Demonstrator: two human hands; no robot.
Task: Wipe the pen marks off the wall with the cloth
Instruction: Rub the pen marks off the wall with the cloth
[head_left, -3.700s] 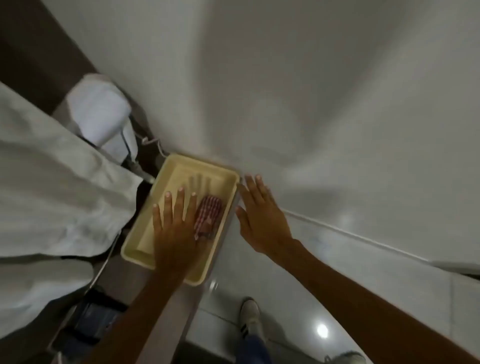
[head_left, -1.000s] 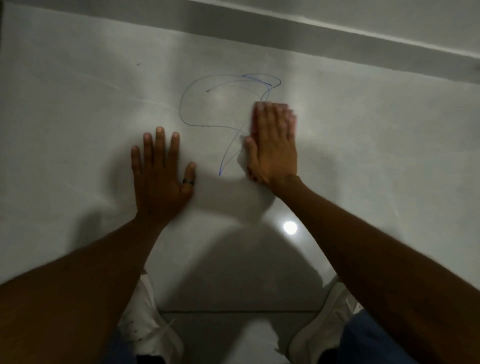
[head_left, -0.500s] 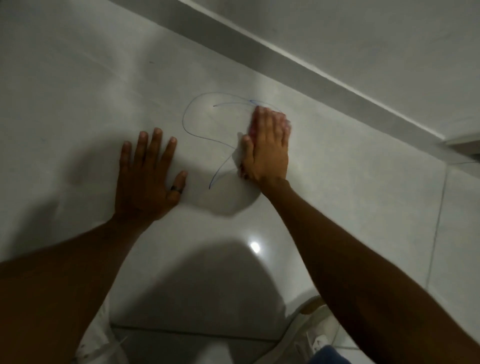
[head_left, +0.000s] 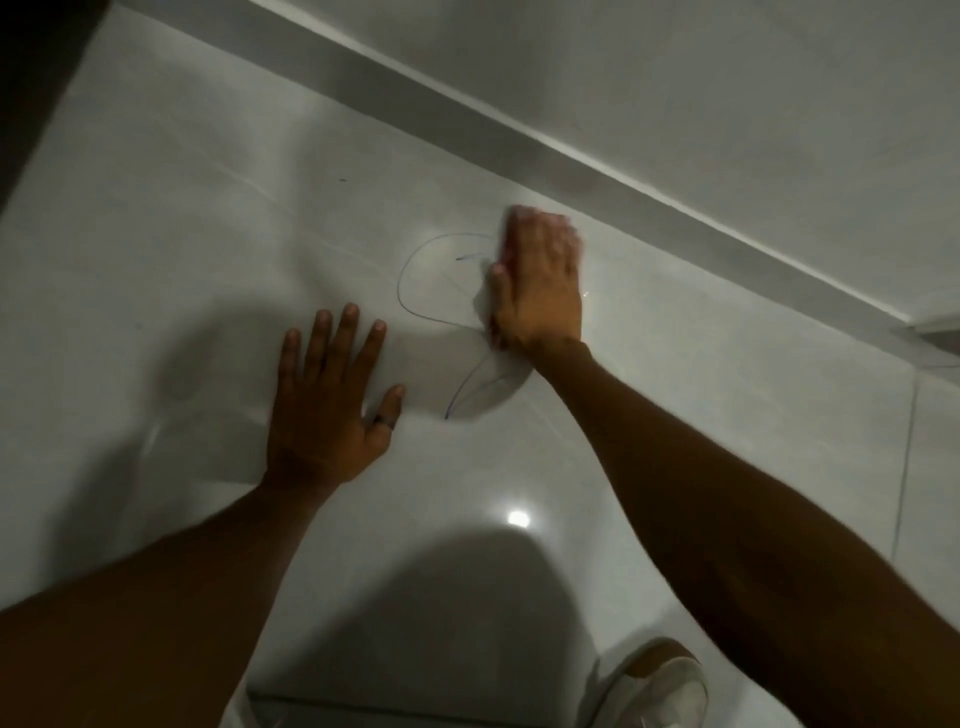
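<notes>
Pressing flat against the glossy pale wall (head_left: 208, 249), the right hand (head_left: 537, 291) covers nearly all of the cloth (head_left: 511, 221); only a blurred reddish edge shows past the fingertips and along the thumb side, right of centre in the upper half of the frame. Its weave or pattern cannot be made out. The grip there is an open palm with the fingers together, pinning the cloth to the wall instead of curling around it.

The pen marks (head_left: 410, 291) are a thin blue line: a rounded loop just left of the right hand, a short stroke inside it, and a tail that curves down to the centre of the frame beneath the wrist. The loop's right side runs under the hand and cloth and is hidden.

The left hand (head_left: 327, 410) lies below and left of the marks, fingers spread, palm flat on the wall, holding nothing; a dark ring (head_left: 383, 420) sits on its thumb. It is near the marks but apart from them.

The wall looks smooth and shiny, like polished tile, with a bright spot of reflected light (head_left: 518, 518) low in the centre and a thin grout line (head_left: 906, 457) at the right. A grey band (head_left: 571, 166) crosses diagonally above the hands. Both forearms are cut off by the bottom edge, and a pale shoe (head_left: 654, 686) shows partly at lower right. The upper left corner is dark and unreadable.
</notes>
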